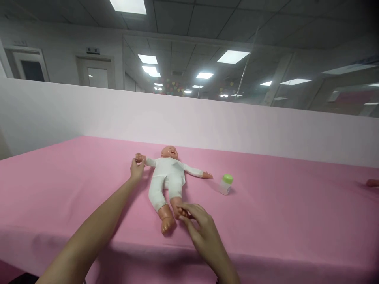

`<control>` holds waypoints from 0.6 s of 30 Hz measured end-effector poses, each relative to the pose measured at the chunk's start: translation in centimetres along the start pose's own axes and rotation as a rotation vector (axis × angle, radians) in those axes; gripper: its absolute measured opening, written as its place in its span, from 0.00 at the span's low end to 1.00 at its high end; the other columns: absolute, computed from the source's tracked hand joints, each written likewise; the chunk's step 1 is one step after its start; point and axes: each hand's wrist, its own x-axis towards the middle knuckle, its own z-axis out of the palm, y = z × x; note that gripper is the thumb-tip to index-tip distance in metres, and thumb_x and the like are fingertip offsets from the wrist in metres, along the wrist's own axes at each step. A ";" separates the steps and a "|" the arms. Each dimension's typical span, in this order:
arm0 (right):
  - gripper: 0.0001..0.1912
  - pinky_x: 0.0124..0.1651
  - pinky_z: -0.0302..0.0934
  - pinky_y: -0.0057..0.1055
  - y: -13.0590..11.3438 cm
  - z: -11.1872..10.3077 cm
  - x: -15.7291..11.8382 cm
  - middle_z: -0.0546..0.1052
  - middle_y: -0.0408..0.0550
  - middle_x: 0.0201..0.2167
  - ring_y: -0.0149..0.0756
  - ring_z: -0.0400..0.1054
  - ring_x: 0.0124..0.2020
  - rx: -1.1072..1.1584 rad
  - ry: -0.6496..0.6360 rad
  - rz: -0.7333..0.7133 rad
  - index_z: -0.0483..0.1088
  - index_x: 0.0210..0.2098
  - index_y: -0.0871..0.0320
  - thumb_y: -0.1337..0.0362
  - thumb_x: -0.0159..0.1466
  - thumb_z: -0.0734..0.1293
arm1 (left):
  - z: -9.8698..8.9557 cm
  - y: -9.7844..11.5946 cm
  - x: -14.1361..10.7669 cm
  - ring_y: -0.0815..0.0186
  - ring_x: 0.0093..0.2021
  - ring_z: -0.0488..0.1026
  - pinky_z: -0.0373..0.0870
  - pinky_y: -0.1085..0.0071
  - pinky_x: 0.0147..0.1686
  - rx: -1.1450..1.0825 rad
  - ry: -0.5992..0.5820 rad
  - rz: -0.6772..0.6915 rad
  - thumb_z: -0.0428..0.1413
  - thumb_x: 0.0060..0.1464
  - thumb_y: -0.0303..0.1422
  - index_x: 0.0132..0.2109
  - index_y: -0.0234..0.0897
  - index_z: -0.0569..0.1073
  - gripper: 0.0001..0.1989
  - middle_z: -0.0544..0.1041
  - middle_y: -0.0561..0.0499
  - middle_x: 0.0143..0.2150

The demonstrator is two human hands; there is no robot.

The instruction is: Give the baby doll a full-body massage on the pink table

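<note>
Flat on its back on a pink tablecloth (89, 189), a vinyl baby doll (169, 152) in a white onesie (166, 177), head toward the far side of the table, arms spread, legs pointing toward the near edge. Left hand (137, 169) at the doll's outstretched hand (140, 158) on the left of the view, fingers (139, 162) curled around it in a light grasp rather than a tight clench. Right hand (204, 230) low beside the doll's legs, thumb and fingers (189, 211) pinched onto one bare foot (179, 209), that foot partly hidden behind them. The other foot (167, 225) just beside it, untouched, resting on the cloth. To the right of the doll's free hand (207, 175), a small baby bottle (226, 184) with a green cap, upright, near that doll hand but apart from both of the person's hands. At the far right edge of the cloth, what looks like another person's fingers (372, 182), cut off by the frame. Beyond the table, a pale pink panel (189, 122), then a glass partition (189, 75) and ceiling lights (128, 5).
</note>
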 end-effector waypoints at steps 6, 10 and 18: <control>0.15 0.50 0.69 0.31 2.4 -0.8 -2.9 0.77 0.48 0.48 0.37 0.72 0.49 -0.039 0.047 0.013 0.73 0.53 0.49 0.66 0.70 0.60 | -0.5 -0.9 1.1 0.62 0.38 0.74 0.69 0.67 0.35 -0.127 0.068 -0.216 0.58 0.57 0.42 0.41 0.40 0.66 0.13 0.75 0.47 0.42; 0.16 0.54 0.67 0.33 0.9 -0.3 0.7 0.78 0.47 0.49 0.37 0.71 0.51 -0.047 0.034 -0.051 0.73 0.52 0.50 0.68 0.70 0.59 | 1.0 0.6 -1.1 0.65 0.35 0.72 0.69 0.68 0.36 -0.027 -0.129 0.176 0.61 0.53 0.42 0.47 0.42 0.71 0.17 0.76 0.49 0.47; 0.18 0.54 0.66 0.39 -1.5 1.8 5.6 0.79 0.48 0.48 0.40 0.71 0.50 -0.071 0.012 -0.083 0.75 0.51 0.53 0.72 0.67 0.60 | 1.0 1.7 -3.2 0.65 0.35 0.71 0.69 0.67 0.37 0.261 -0.426 0.479 0.55 0.59 0.38 0.50 0.45 0.74 0.13 0.76 0.50 0.49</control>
